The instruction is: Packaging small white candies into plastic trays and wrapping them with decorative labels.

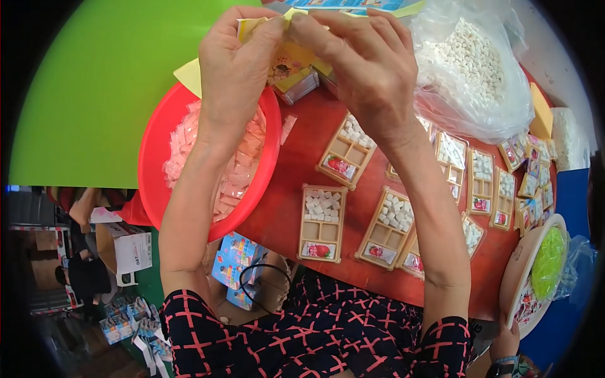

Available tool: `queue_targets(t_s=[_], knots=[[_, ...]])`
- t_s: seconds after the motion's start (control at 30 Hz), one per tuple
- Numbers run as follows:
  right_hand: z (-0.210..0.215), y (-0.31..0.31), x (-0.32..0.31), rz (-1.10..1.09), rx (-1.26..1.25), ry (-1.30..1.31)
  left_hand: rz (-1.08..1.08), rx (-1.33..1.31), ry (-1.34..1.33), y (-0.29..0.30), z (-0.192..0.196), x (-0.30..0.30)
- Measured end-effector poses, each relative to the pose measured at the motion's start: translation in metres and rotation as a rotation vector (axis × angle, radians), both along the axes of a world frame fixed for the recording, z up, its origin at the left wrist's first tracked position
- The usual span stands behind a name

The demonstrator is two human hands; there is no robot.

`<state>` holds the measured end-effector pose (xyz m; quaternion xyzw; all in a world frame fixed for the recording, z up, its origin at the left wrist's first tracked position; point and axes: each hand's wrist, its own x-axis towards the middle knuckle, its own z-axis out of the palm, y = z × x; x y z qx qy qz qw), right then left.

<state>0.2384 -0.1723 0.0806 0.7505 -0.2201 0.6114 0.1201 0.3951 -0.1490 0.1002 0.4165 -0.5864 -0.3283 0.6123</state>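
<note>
High in the picture, my left hand (230,79) and my right hand (372,72) pinch a yellow printed paper or card (249,26) between thumbs and fingers, their tips close together. Another yellow flap (189,77) sticks out beside my left wrist. Just below my fingers sits a yellow printed pack (287,66) with a clear plastic edge; my hands partly hide it. Under my left forearm is a red basin (148,151) of small pink packets (230,205). Near my right forearm, tan divided trays (312,231) hold white cubes (322,205) and strawberry-printed packets (318,250).
A clear bag (438,120) of white pieces (469,57) lies far right on the red table (271,211). Another person's hand (505,345) touches a pale bowl (513,271) holding a green bag (548,264). Small packs (535,183) pile at right; a carton (129,252) stands lower left.
</note>
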Motion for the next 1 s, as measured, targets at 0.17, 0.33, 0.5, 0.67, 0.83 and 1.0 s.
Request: queue_targets(t_s=[0.17, 0.33, 0.5, 0.67, 0.83, 1.0], knots=[[0.000, -0.001, -0.007, 0.010, 0.023, -0.051, -0.015, 0.017, 0.023, -0.008, -0.002, -0.005], [0.003, -0.010, -0.004, 0.039, 0.061, -0.115, -0.024, 0.072, -0.025, -0.004, 0.002, -0.015], [-0.003, 0.002, -0.011, -0.032, 0.005, -0.088, -0.059, 0.060, 0.013, -0.005, 0.002, -0.019], [0.001, -0.010, -0.013, -0.083, -0.007, -0.068, -0.066, 0.059, -0.004, -0.010, 0.004, -0.017], [-0.002, -0.019, -0.009, 0.247, -0.218, -0.405, -0.039, 0.120, -0.018, -0.008, 0.005, -0.021], [-0.004, -0.003, -0.016, -0.022, 0.066, -0.138, -0.079, 0.086, 0.020, -0.011, 0.008, -0.025]])
